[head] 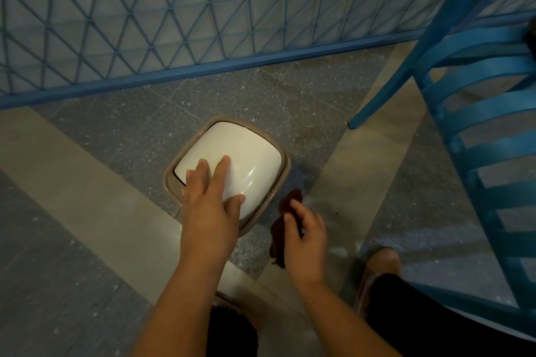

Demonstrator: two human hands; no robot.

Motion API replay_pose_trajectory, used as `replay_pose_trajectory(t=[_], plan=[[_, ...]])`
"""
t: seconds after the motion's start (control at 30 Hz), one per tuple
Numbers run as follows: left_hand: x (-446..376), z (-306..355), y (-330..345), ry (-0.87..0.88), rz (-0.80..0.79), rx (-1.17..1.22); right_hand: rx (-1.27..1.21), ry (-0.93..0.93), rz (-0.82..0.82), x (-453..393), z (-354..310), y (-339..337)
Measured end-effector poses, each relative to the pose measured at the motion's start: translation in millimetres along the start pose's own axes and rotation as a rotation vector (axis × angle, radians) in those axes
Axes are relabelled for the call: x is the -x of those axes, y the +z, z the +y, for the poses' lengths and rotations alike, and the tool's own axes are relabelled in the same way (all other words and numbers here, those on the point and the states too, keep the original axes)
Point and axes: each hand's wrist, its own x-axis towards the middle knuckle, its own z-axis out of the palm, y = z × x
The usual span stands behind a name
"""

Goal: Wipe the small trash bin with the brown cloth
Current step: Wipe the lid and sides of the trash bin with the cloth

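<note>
The small trash bin [246, 151] stands on the floor below me, with a cream swing lid set in a beige rim. My left hand [210, 203] lies flat on the near part of the lid, fingers spread and pointing away from me. Just right of the bin's near corner, my right hand [304, 236] grips the brown cloth [282, 226]. The cloth is bunched and hangs beside the bin's right side; whether it touches the bin I cannot tell.
A blue lattice railing [203, 38] runs along the far side. A blue slatted chair [478, 124] fills the right, one leg [377, 107] planted close to the bin. My feet in sandals [380, 269] stand on the speckled grey and beige tiled floor [116, 130].
</note>
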Motion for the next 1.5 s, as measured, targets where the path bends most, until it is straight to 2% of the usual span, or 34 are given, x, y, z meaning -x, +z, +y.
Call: replay_pose_trajectory(t=[0.07, 0.17, 0.27, 0.4, 0.57, 0.7, 0.83, 0.9, 1.13, 1.2, 1.33, 1.4, 1.5], plan=[[0.3, 0.3, 0.2, 0.011, -0.006, -0.024, 0.037, -0.058, 0.008, -23.2, -18.5, -1.9], [0.0, 0.4, 0.2, 0.009, -0.006, -0.018, 0.217, -0.165, -0.038, -59.0, -35.6, 2.6], [-0.1, 0.1, 1.2, 0.013, 0.003, -0.014, 0.354, -0.201, -0.075, -73.6, -38.4, 9.0], [-0.8, 0.3, 1.8, 0.013, 0.011, -0.01, 0.417, -0.211, -0.094, -55.5, -28.1, 7.7], [-0.6, 1.3, 1.1, 0.009, 0.002, -0.011, 0.414, -0.329, -0.192, -8.8, -5.4, 9.6], [-1.0, -0.3, 0.1, 0.0, 0.0, -0.017, 0.454, -0.401, -0.172, -33.5, -12.7, 0.2], [-1.0, 0.6, 1.2, 0.009, 0.008, -0.015, 0.498, -0.302, -0.052, -69.0, -33.4, 3.0], [-1.2, 0.7, 1.9, 0.006, 0.009, -0.012, 0.501, -0.292, -0.049, -61.1, -31.8, 6.9], [-1.0, -4.5, -2.7, 0.037, -0.007, 0.013, 0.438, -0.423, -0.299, 12.9, 5.4, 11.9], [-2.8, -9.0, -8.1, 0.076, -0.022, 0.005, 0.394, -0.362, -0.262, 5.2, 1.7, 8.4], [-6.6, -17.7, -24.1, 0.109, -0.045, -0.224, 0.178, -0.022, -0.027, -25.7, -18.2, -14.7], [-6.8, -17.9, -30.4, 0.075, -0.065, -0.21, 0.111, -0.011, -0.042, -33.0, -27.8, -19.3], [-6.3, -9.6, -25.0, 0.06, -0.043, -0.098, 0.115, -0.103, -0.102, -34.0, -29.8, -14.5]])
